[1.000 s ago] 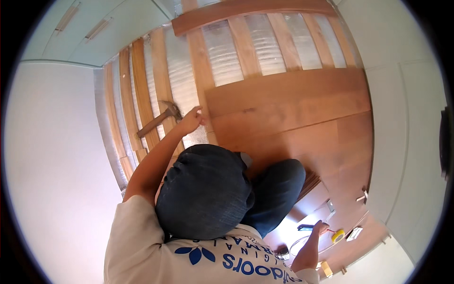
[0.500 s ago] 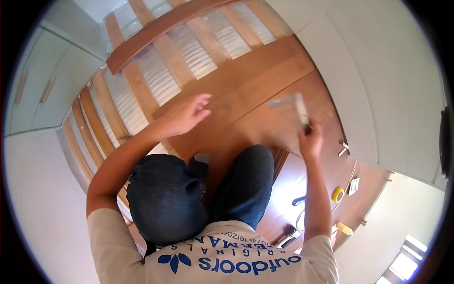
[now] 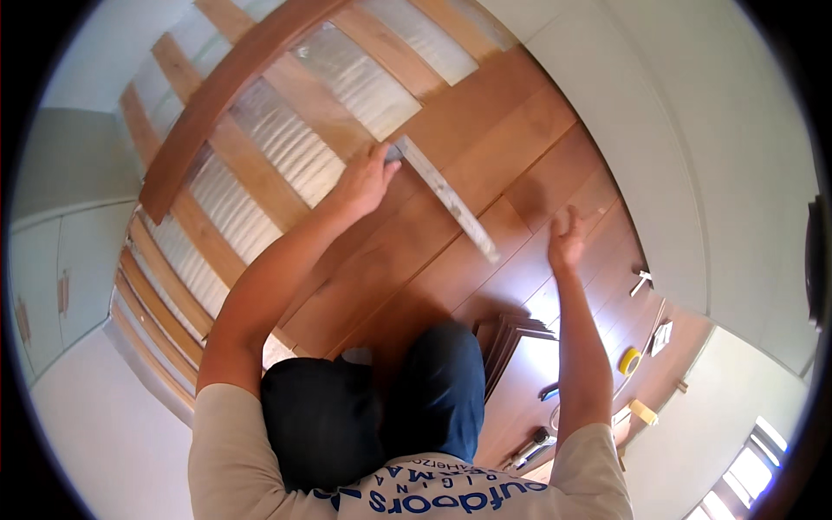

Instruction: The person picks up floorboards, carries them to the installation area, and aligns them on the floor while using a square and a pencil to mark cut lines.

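Note:
A try square (image 3: 451, 201) with a pale metal blade is in my left hand (image 3: 366, 182), which grips it at its dark stock. The blade slants down to the right above the reddish-brown floorboards (image 3: 485, 147). Off to the right, my right hand (image 3: 567, 239) hovers over the boards, slightly blurred, with its fingers apart and nothing in them. Beyond my left hand, light wooden battens (image 3: 260, 169) run over a silvery, wrinkled sheet (image 3: 290, 130). Across the battens lies a loose brown plank (image 3: 238, 87).
A stack of boards (image 3: 511, 351) lies beside my knee. To the right are a yellow tape roll (image 3: 630, 361), a small white item (image 3: 661, 338), a pale metal piece (image 3: 640, 282) by the wall, a yellow block-like item (image 3: 643, 412) and a dark cylindrical tool (image 3: 539, 440). White cabinets (image 3: 65, 286) stand at left.
The square has passed from my right hand to my left hand. My right hand has let go and opened. My view has shifted, showing more of the board stack.

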Demonstrator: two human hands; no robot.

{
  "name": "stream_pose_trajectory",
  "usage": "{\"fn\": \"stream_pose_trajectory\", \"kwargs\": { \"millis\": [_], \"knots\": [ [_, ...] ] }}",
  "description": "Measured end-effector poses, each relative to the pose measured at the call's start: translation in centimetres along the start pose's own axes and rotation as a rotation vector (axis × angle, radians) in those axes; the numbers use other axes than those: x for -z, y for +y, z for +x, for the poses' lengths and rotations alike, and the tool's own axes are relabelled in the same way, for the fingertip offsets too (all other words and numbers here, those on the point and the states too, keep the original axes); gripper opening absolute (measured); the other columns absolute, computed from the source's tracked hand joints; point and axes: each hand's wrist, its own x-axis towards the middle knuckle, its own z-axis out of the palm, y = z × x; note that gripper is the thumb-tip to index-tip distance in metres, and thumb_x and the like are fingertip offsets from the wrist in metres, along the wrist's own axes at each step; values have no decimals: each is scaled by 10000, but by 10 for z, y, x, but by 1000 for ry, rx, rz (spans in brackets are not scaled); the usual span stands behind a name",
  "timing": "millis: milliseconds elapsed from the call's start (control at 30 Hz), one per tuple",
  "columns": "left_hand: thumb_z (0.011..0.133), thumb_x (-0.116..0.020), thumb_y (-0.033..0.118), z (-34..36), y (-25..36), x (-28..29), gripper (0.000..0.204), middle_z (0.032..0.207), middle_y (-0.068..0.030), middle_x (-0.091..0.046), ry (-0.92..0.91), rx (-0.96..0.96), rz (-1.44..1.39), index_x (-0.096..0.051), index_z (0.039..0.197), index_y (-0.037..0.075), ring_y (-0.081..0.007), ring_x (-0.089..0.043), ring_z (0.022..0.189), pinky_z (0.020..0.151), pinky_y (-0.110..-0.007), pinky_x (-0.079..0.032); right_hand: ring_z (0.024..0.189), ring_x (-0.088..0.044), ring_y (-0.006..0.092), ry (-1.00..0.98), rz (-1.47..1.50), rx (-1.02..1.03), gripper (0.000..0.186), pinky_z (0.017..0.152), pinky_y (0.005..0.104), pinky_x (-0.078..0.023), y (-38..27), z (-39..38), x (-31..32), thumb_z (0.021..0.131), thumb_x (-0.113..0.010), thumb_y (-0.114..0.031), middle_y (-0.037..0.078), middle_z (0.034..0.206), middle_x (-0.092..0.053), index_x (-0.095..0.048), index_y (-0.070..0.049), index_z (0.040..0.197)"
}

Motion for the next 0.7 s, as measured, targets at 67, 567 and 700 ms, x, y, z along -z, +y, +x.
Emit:
{"fn": "stream_pose_trajectory", "kwargs": {
  "millis": [67,567,700],
  "knots": [
    [1054,-639,243,28,-21,-25,372,1223,-291,-592,110,23,14,-574,1347,23,-499,-629,1065,916,-545,-530,1400,-496,463,-4,-69,-108,519,1162,503,-417,53,13,-5,1038,-633,-320,218,1595,-472,-535,-41,1466],
    [1011,-720,163,86,-22,-64,349,1198,-164,-649,267,55,-36,-672,1342,62,-339,-655,1079,941,-413,-546,1458,-400,452,179,-259,3,523,1243,558,-267,84,1,-36,1012,-562,-243,167,1620,-456,-512,-82,1507],
    [1018,-699,97,79,-27,-63,219,1224,-138,-685,242,-59,-3,-744,1227,50,-295,-675,1097,950,-367,-551,1436,-433,437,192,-243,5,505,1241,547,-277,88,1,-42,1003,-577,-225,170,1601,-478,-535,-82,1486]
  ]
}}
